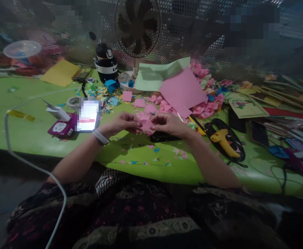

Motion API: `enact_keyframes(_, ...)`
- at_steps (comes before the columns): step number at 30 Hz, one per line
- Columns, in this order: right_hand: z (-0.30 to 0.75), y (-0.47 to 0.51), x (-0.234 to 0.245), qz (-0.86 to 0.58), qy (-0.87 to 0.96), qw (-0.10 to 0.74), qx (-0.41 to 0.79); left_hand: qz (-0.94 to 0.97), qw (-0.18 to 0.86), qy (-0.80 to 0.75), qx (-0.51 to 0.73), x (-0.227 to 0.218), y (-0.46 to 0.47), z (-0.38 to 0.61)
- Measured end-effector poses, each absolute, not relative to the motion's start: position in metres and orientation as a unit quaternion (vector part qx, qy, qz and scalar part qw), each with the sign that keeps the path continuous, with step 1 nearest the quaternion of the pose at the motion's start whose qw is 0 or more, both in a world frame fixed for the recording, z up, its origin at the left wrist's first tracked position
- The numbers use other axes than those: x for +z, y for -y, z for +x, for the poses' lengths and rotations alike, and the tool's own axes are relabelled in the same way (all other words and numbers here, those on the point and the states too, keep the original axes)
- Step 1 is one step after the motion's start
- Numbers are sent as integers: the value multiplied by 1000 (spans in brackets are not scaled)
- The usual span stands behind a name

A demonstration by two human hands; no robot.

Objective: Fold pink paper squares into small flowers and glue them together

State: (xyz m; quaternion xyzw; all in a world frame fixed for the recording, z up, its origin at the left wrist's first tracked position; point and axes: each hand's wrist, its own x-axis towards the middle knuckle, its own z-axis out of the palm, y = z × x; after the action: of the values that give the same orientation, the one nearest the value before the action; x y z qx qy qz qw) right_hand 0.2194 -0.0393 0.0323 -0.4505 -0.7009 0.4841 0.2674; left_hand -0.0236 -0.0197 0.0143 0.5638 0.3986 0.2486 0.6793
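Observation:
Between my two hands is a small pink paper piece [146, 126], shaped like a flower with several petals. My left hand [124, 122] pinches its left edge with thumb and fingers. On the other side, my right hand [167, 123] grips its right edge the same way. Just beyond the hands lie pink paper squares [140, 102] and cut pink pieces. A dark, shiny object [164, 137] rests on the table under my right hand; its kind is partly hidden. Behind stands a large pink paper sheet [182, 91] over a heap of pink paper flowers [205, 110].
On the green table [70, 145], a lit phone [88, 117] leans by a purple box [60, 128] at left. A black bottle [106, 65] and a fan [137, 27] stand behind. A yellow glue gun [225, 141] lies right. A white cable [37, 164] hangs over the front edge.

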Motion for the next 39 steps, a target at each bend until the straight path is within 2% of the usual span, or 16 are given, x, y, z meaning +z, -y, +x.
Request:
enact_keyframes(6, 224, 32, 26, -487, 725, 279, 401, 507, 667, -470, 278, 4, 11, -21)
enact_keyframes(11, 227, 28, 26, -481, 723, 302, 393, 467, 661, -510, 292, -3, 21, -2)
enact_keyframes(19, 219, 30, 25, -466, 732, 317, 383, 403, 723, -503, 249, -10, 50, 26)
enact_keyframes(29, 202, 19, 8, -484, 741, 341, 316, 402, 705, -536, 231, 1, 59, 35)
enact_keyframes(33, 198, 11, 7, -473, 764, 324, 296, 395, 699, -546, 238, 3, 61, 38)
enact_keyframes(39, 192, 12, 12, -487, 795, 238, 273, 383, 706, -537, 257, -7, 65, 39)
